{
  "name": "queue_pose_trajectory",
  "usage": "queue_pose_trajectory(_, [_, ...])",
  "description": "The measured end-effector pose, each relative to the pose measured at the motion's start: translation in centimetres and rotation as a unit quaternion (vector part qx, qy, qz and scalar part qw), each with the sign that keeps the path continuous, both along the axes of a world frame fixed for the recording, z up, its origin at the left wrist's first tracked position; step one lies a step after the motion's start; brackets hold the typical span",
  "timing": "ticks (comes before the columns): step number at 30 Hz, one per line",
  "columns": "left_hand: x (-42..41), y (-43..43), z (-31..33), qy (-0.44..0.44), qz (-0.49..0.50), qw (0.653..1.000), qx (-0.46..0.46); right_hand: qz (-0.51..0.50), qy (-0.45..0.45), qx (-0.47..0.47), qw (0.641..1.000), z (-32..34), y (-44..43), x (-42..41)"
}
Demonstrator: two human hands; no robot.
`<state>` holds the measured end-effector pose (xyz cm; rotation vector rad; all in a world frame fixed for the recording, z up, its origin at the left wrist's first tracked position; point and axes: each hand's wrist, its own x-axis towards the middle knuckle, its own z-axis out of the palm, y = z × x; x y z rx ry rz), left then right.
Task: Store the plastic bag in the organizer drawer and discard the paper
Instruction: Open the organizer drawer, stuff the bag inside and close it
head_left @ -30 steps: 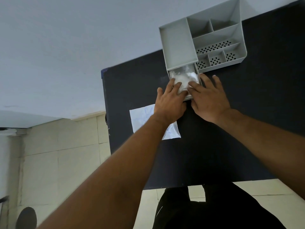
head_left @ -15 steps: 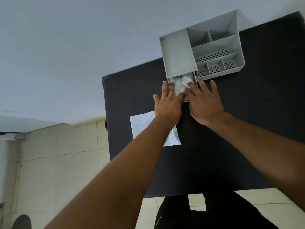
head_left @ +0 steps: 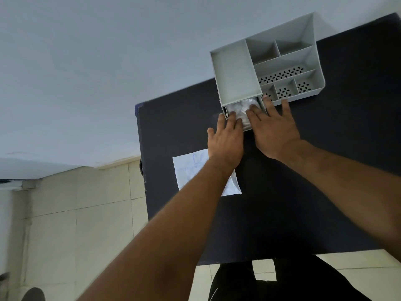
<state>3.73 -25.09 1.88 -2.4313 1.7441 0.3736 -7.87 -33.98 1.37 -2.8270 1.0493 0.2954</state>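
Observation:
A grey plastic organizer (head_left: 236, 72) stands at the far side of the dark table (head_left: 293, 203). Its drawer (head_left: 247, 127) sticks out a short way at the front, with a crumpled clear plastic bag (head_left: 240, 108) inside. My left hand (head_left: 225, 142) lies flat with its fingers spread on the drawer's front left. My right hand (head_left: 273, 129) lies flat too, its fingers over the bag and the drawer's right side. A white sheet of paper (head_left: 191, 170) with faint blue marks lies on the table, partly under my left forearm.
The table's left edge (head_left: 141, 159) drops to a tiled floor (head_left: 76, 213). The organizer has several open compartments (head_left: 284, 92), some with perforated bottoms. A pale wall (head_left: 86, 61) rises behind the table. My dark trousers (head_left: 271, 283) show below the table's near edge.
Both hands have pushed the drawer further into the organizer, so less of the bag shows. The hands have moved forward with it.

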Motion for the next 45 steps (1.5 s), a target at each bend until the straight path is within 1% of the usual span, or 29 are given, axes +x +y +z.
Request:
queue_pose_trajectory(3, [0.3, -0.3, 0.1, -0.024, -0.013, 1.0, 0.011, 0.002, 0.0, -0.001, 1.0, -0.1, 0.0, 0.1])
queue_pose_trajectory(8, [0.5, -1.0, 0.2, -0.031, -0.007, 0.999, 0.01, 0.001, -0.001, -0.007, 1.0, -0.1, -0.4, 0.4])
queue_pose_trajectory(13, [0.4, -1.5, 0.4, 0.024, 0.027, 0.999, 0.01, -0.008, 0.001, 0.003, 1.0, 0.0, -0.8, 0.8])
queue_pose_trajectory(18, [1.2, -2.2, 0.9, 0.029, 0.015, 0.999, -0.004, -0.029, -0.003, 0.019, 0.999, 0.2, -1.3, 1.7])
queue_pose_trajectory(22, [1.4, -2.1, 1.2, 0.016, 0.007, 0.999, -0.035, -0.037, -0.037, 0.042, 0.998, 0.9, -2.1, 2.4])
queue_pose_trajectory(25, [1.4, -2.0, 1.1, 0.009, 0.009, 0.999, -0.048, -0.041, -0.064, 0.043, 0.996, 1.0, -1.9, 2.3])
queue_pose_trajectory(31, [1.7, -2.9, 1.2, -0.004, 0.006, 1.0, -0.02, -0.018, -0.184, 0.012, 0.983, -0.3, -1.3, 0.8])
queue_pose_trajectory(35, [1.7, -3.3, 1.2, -0.001, 0.005, 1.0, -0.007, -0.02, -0.213, 0.008, 0.977, -1.4, -1.4, 0.5])
queue_pose_trajectory(37, [1.9, -2.9, 1.0, -0.006, 0.008, 0.999, -0.039, -0.014, -0.234, -0.003, 0.972, -1.2, -1.7, 0.7])
queue_pose_trajectory(40, [2.2, -2.1, 0.2, -0.024, 0.011, 0.979, -0.2, -0.005, -0.275, -0.021, 0.961, -0.6, -2.5, 1.0])
queue_pose_trajectory(41, [2.3, -2.0, -0.2, -0.037, 0.006, 0.972, -0.234, -0.005, -0.278, -0.021, 0.96, -0.5, -2.8, 1.1])
queue_pose_trajectory(43, [2.6, -2.2, -0.7, -0.053, 0.006, 0.965, -0.256, -0.005, -0.277, -0.015, 0.961, -0.5, -3.2, 1.2])
queue_pose_trajectory(45, [2.9, -2.6, -0.7, -0.054, 0.023, 0.967, -0.246, -0.014, -0.279, -0.032, 0.96, -0.7, -3.2, 1.3])
